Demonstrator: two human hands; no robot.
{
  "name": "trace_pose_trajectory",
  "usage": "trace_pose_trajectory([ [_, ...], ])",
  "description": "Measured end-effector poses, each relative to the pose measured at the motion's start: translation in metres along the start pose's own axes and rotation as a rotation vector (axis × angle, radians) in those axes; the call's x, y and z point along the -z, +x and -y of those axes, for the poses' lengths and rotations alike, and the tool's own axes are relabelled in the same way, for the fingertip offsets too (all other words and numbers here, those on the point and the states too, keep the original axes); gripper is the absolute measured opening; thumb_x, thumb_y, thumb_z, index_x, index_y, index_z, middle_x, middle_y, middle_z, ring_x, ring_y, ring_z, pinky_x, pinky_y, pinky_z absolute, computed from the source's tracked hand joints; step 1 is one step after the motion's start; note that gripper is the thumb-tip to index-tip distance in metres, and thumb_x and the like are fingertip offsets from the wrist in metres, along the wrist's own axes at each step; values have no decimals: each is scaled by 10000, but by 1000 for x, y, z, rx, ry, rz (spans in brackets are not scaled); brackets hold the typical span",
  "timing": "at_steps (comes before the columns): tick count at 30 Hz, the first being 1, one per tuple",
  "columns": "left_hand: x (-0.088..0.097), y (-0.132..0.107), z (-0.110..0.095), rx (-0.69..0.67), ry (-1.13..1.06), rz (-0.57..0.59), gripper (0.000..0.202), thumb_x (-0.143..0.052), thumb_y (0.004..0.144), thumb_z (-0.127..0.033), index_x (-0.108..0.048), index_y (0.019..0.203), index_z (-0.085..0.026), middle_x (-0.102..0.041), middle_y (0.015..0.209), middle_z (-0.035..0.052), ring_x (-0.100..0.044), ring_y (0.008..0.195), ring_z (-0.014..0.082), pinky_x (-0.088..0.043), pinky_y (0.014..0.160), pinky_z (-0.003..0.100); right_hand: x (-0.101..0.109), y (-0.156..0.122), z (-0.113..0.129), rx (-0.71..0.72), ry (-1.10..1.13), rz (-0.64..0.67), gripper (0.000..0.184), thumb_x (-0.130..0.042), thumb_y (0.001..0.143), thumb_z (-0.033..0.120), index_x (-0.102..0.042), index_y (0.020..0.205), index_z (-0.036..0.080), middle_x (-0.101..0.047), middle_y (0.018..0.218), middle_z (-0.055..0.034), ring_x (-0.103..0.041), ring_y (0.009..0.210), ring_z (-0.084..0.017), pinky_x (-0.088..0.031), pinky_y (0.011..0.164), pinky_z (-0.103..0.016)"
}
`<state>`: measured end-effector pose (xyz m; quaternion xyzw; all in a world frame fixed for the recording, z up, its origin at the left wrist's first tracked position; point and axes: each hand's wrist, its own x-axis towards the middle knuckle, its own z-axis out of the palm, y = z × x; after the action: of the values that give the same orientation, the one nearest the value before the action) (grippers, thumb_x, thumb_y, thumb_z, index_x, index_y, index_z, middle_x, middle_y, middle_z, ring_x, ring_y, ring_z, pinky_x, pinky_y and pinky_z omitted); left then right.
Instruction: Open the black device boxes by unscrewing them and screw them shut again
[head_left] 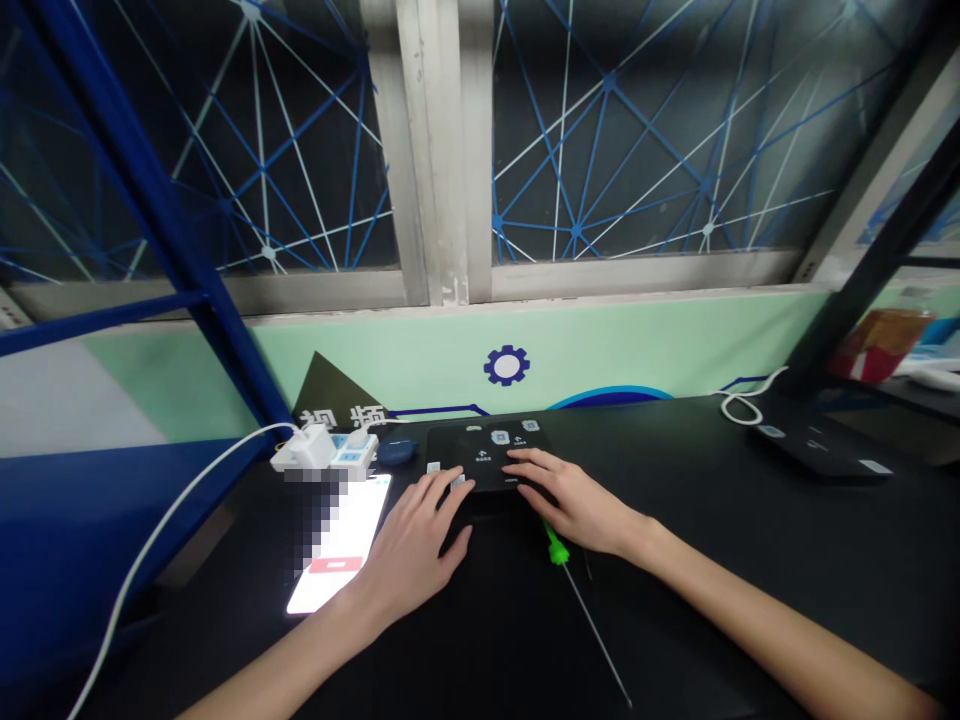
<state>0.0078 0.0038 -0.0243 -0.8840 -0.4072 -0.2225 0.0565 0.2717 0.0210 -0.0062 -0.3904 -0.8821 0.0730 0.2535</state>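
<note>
My left hand (416, 540) lies flat on the black table (712, 540), fingers stretched out toward the near left corner of a flat black device (484, 455) with small white labels. My right hand (562, 495) rests on the near edge of that device, fingers spread and extended over it. Neither hand holds anything. A lit phone (341, 545) lies just left of my left hand. A thin tool with a green handle (556, 550) and a long metal shaft lies on the table under my right wrist.
A white power strip (322, 450) with a plug and white cable (172, 520) sits at the back left, a dark blue case (396, 451) beside it. A second black device (821, 445) with a white cord lies at the right. Blue frame bars stand on the left.
</note>
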Motion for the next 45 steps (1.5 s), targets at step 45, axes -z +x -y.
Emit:
trace_pose_trajectory([
  [45, 16, 2, 1, 87, -103, 146, 724, -655, 755, -673, -517, 1307, -227, -568, 1225, 108, -566, 1106, 354, -472, 905, 500, 6, 0, -1, 9, -113, 12, 180, -588, 717, 86, -634, 833, 215, -641, 813, -14, -567, 767, -183, -438, 665, -287],
])
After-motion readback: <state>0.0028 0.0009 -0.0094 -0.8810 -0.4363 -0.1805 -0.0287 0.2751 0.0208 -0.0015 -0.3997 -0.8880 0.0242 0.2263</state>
